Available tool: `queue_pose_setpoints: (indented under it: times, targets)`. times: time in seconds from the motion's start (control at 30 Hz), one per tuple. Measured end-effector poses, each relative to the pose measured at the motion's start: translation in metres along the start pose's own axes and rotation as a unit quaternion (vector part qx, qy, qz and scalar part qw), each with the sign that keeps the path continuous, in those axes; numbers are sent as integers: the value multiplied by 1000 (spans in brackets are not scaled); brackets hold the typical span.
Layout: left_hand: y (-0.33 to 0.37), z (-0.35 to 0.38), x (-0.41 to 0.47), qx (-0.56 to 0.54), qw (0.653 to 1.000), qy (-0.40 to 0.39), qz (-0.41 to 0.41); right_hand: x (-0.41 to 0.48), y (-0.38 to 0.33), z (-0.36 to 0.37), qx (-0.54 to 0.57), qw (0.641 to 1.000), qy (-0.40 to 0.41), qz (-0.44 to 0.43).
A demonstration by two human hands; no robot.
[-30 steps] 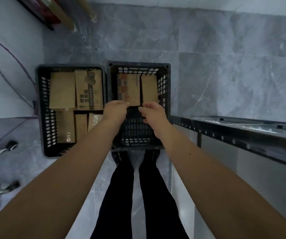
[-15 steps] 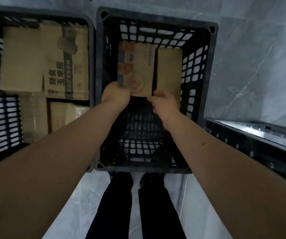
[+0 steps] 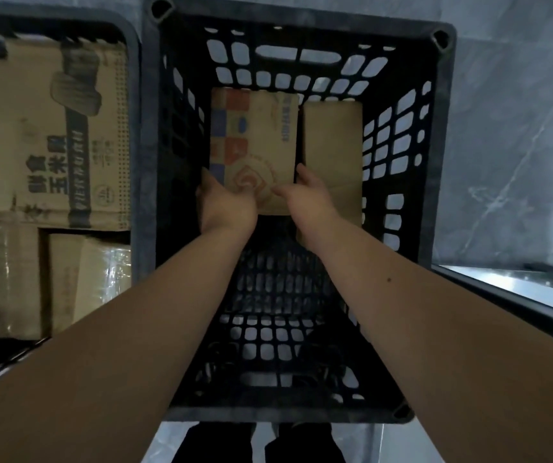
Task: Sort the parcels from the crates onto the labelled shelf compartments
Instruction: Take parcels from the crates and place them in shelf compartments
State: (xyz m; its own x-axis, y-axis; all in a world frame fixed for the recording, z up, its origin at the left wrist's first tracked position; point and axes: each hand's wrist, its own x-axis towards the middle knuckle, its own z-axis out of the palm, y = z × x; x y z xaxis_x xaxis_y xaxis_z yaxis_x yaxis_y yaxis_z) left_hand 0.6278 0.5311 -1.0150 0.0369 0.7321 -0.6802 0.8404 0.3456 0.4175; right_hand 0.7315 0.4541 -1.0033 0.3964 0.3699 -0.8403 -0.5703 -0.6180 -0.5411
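Printed parcel, long axis near-to-far in the crate, held at its near corners by left hand and right hand.

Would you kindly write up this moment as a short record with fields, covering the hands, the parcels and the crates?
left hand: grips the near left corner of the printed parcel
right hand: grips the same parcel's near right edge, thumb on top
plain parcel: lies right of it, not held
black crate: holds both parcels at its far end
second crate: on the left, packed with cardboard boxes
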Motion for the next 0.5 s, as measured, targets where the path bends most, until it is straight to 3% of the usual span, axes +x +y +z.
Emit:
queue_pose_setpoints:
  times: [0.13,0.33,0.5]
  targets:
    - [2,-5,5,14,1000,8,13,1,9,5,-43,998,-17,-40]
    - [6,-22,-18,-1,1000,-20,7,-25,-5,-7,-19,999,-27,-12]
    - [-9,-39,-64,-4,1000,5,3,-72,-7,-28,-21,1000,-11,3]
